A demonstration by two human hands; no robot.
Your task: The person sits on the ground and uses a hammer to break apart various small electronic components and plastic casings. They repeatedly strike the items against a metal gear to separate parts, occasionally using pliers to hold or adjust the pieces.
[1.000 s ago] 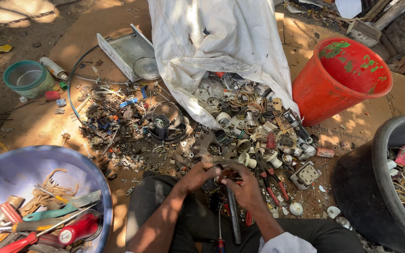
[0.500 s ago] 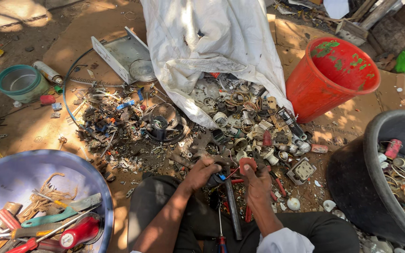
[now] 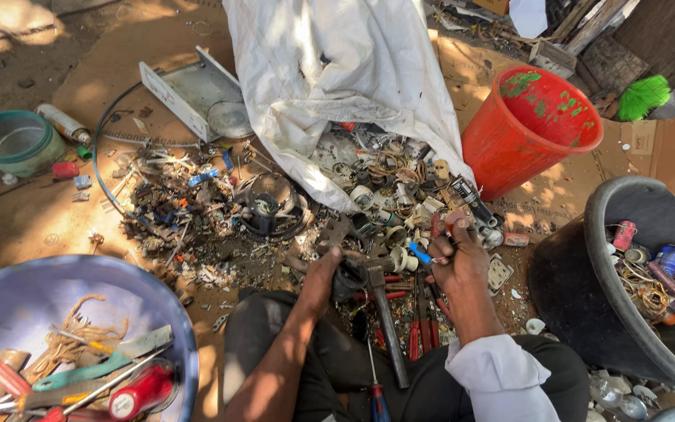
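I sit on the ground over a heap of scrap parts. My left hand is closed on a small dark part low between my knees. My right hand is raised to the right of it and pinches a small tool with a blue handle. A hammer lies between my legs with its head near my left hand. Red-handled screwdrivers lie beside the hammer.
A white sack spills parts at the top centre. A red bucket stands at the right, and a black tub with scrap at the far right. A blue basin with tools sits bottom left, a green bowl far left.
My hands have come apart. The right hand has lifted up and to the right with the blue-handled tool, while the left hand stays low on the dark part.
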